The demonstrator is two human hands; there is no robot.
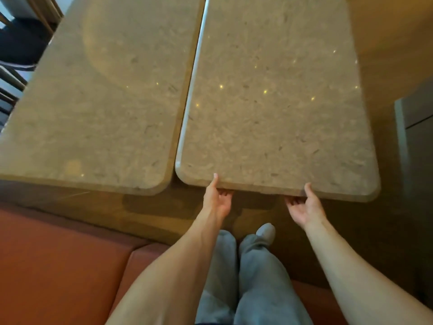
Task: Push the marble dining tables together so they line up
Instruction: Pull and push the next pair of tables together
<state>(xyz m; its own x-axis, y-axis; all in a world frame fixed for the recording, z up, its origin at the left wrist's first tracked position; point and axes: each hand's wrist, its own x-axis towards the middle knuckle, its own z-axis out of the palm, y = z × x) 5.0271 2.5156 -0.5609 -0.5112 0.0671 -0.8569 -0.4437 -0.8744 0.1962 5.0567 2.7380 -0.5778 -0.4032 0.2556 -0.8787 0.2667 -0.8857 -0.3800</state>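
Both hands — left hand (216, 200), right hand (304, 207) — clamp the near edge of the right marble table (276, 102), centre-right of frame. A narrow gap separates it from the left marble table (98, 102). Pushing evenly should keep the edges parallel.

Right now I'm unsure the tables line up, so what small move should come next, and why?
Probably slide the right table a little to the left. Both hands, left hand and right hand, grip its near edge, thumbs on top. A narrow gap remains between it and the left table, and its near edge sits slightly closer to the person.
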